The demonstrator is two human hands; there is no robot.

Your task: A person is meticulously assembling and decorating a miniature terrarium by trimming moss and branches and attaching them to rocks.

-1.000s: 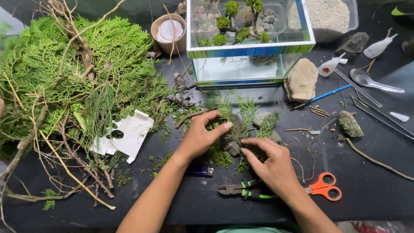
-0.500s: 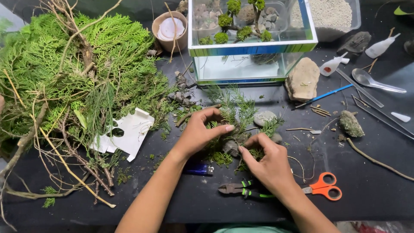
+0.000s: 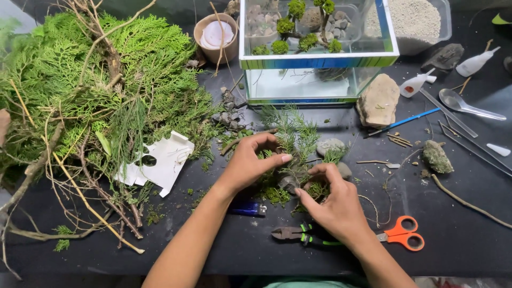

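While both hands meet near the middle of the black worktop (image 3: 469, 229), they work on a little clump of moss and green sprigs (image 3: 293, 160) with a small grey stone in it. The left hand (image 3: 250, 162) curls over the clump from the left, with its thumb and fingers pinched on the sprigs. The right hand (image 3: 333, 202) comes in from the near side, and its fingertips press on the clump by the stone. So both hands are closed on the same clump.

Just beside the clump, to its right, lie two round grey pebbles (image 3: 330, 146). Near the left wrist lies a blue lighter (image 3: 248, 208). By the right wrist, toward the near edge, lie green-handled pliers (image 3: 298, 234) and orange-handled scissors (image 3: 402, 234).

Past the hands, toward the far edge, stands a glass tank (image 3: 314, 58) with tiny trees and stones inside. A tan rock (image 3: 377, 101) sits at its right corner, with a blue-handled brush (image 3: 408, 120) near it. A mossy little stone (image 3: 437, 156) lies farther right. Long tweezers (image 3: 469, 144), a plastic spoon (image 3: 469, 104) and small squeeze bottles (image 3: 418, 84) lie toward the right edge.

A big heap of green cypress branches (image 3: 101, 90) and dry twigs fills the left side. A torn white card (image 3: 160, 162) lies at its edge. A brown cup (image 3: 216, 37) stands at the far edge.
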